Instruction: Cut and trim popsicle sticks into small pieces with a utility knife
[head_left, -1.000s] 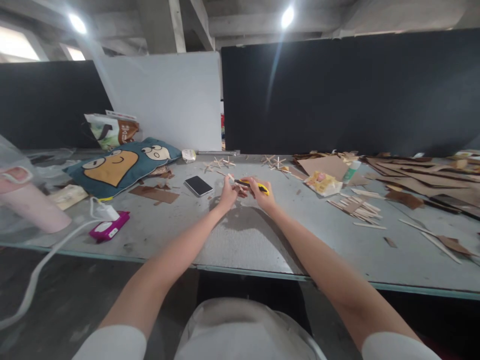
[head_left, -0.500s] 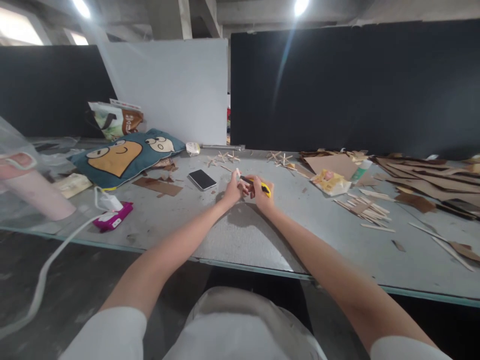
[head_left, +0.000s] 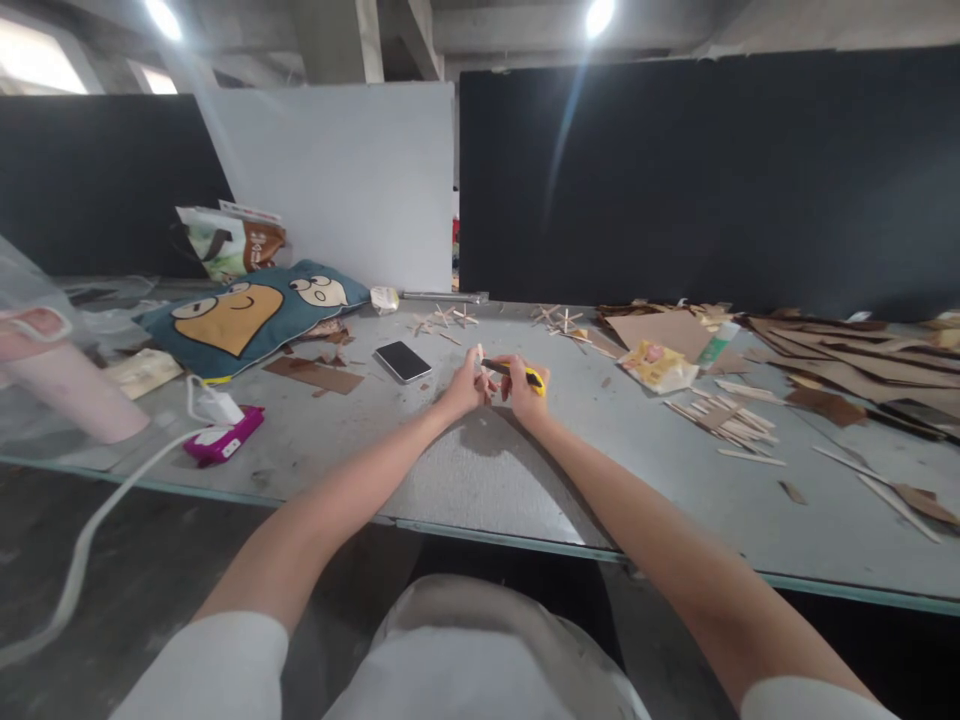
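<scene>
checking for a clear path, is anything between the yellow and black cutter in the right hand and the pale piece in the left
Nothing visible: the cutter in the right hand points at the pale piece in the left hand; whether they touch is too small to tell. The phone lies off to the side.

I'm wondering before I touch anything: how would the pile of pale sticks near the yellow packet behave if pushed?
The pale sticks look thin, so each is probably light. Their uneven ends suggest they could scatter rather than slide as one block. The brown scrap lying across them might shift too, though I can't tell whether it's attached.
</scene>
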